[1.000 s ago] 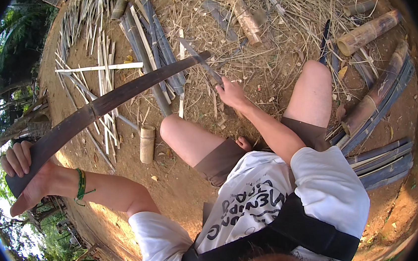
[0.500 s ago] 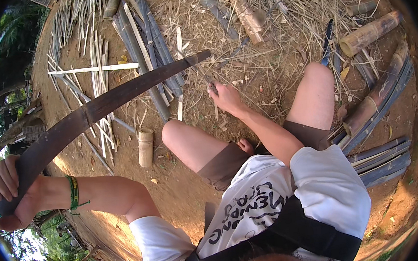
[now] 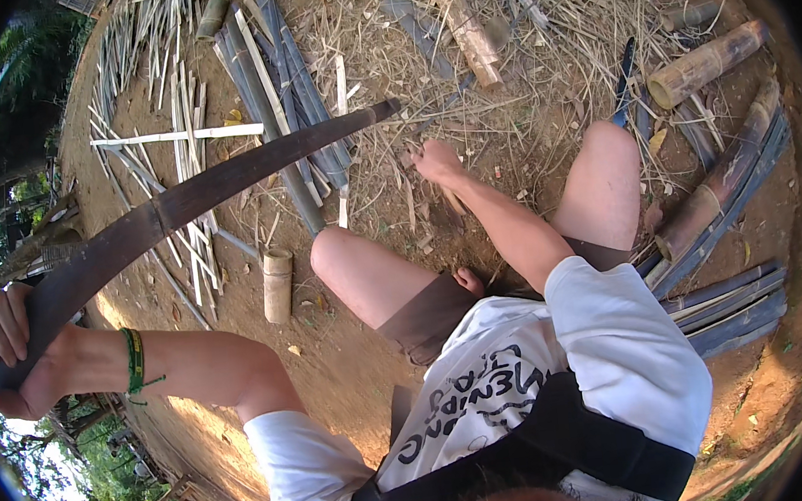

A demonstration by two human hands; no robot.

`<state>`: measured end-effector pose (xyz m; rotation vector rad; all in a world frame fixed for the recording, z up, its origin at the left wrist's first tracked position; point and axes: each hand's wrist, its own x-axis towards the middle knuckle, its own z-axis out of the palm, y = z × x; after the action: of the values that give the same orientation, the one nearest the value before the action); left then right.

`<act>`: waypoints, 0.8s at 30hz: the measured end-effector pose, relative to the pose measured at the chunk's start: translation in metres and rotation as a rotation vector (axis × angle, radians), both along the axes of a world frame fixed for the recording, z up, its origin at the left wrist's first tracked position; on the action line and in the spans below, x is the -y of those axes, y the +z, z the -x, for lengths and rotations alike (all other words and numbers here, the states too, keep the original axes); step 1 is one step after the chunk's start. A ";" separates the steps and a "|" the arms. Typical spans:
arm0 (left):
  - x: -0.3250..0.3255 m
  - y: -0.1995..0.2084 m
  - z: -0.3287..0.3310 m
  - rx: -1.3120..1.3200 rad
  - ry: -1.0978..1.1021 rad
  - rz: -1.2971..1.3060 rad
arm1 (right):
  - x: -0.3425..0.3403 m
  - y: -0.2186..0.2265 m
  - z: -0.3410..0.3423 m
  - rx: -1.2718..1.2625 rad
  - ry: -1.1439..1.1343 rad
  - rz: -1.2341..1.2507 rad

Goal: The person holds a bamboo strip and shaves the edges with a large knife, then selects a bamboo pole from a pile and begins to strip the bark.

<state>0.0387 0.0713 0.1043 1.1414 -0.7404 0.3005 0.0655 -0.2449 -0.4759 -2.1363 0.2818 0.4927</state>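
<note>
At the far left my left hand (image 3: 10, 342) is wrapped round the wide lower end of a long, dark split bamboo piece (image 3: 159, 214). The piece slants up to the right and narrows toward its far tip, above the ground between my hands. A green band circles my left wrist. My right hand (image 3: 437, 162) is closed in front of my knees, just below and right of that tip. A small greyish end shows at its fingers, too unclear to name, and a brownish strip lies under the wrist.
Split bamboo strips (image 3: 306, 96) lie crossed at the upper left. A short bamboo tube (image 3: 277, 285) stands beside my left knee. Shavings (image 3: 556, 56) litter the ground ahead. Thick bamboo lengths (image 3: 709, 64) and a stack of dark slats (image 3: 731, 312) lie at the right.
My right hand has shifted slightly up and right, its forearm swinging with it. The bamboo piece and my left hand have moved a little left and up.
</note>
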 end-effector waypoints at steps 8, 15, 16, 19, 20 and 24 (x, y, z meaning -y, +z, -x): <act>0.022 0.002 0.001 -0.016 0.018 0.101 | -0.019 0.029 0.038 0.239 -0.020 -0.140; 0.027 0.004 0.000 0.000 0.012 0.028 | -0.018 0.014 0.028 0.141 0.024 -0.045; 0.028 0.004 0.000 0.004 0.028 0.014 | -0.012 0.011 0.018 0.075 0.037 0.032; 0.027 -0.001 0.014 0.008 0.017 -0.005 | -0.010 0.024 0.031 0.189 0.042 -0.099; 0.026 -0.006 0.017 0.018 0.007 -0.015 | -0.012 0.036 0.044 0.293 0.069 -0.127; 0.040 -0.001 0.003 0.053 0.015 0.030 | -0.013 -0.009 0.036 0.203 -0.067 -0.077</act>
<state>0.0357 0.0314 0.1032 1.1148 -0.7720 0.3551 0.0295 -0.2317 -0.4852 -2.0754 0.2149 0.2417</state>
